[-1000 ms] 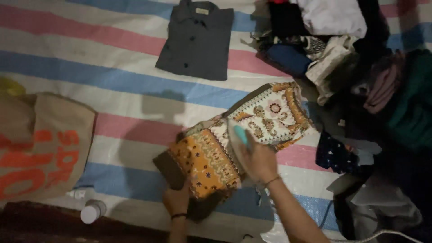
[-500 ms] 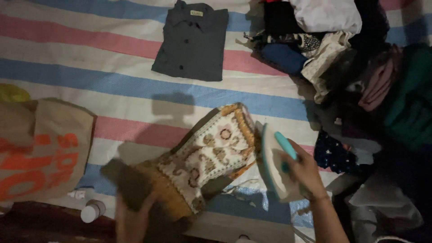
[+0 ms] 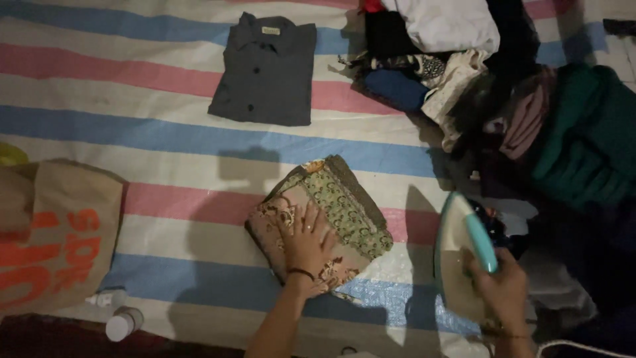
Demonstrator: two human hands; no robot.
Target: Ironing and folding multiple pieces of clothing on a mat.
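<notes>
- Folded patterned cloth (image 3: 331, 212), in tan, green and brown print, lies as a compact rectangle on the striped woven mat (image 3: 165, 132) of blue, pink and white bands, near the person's knees.
- Left hand (image 3: 306, 242) rests flat on the cloth with fingers spread, palm pressing down; a dark band circles the wrist.
- Right hand (image 3: 503, 288) is closed around the turquoise handle of a white electric iron (image 3: 460, 255), which stands tilted on the mat, well apart from the cloth to its right.
- Dark grey buttoned shirt (image 3: 268, 69), folded neatly, lies farther up the mat.
- Heap of unfolded clothes (image 3: 530, 99), white, green, maroon and dark, fills the upper right.
- Tan fabric bag with orange print (image 3: 56, 245) sits at the left edge, with a small white bottle (image 3: 122, 323) just below it.
</notes>
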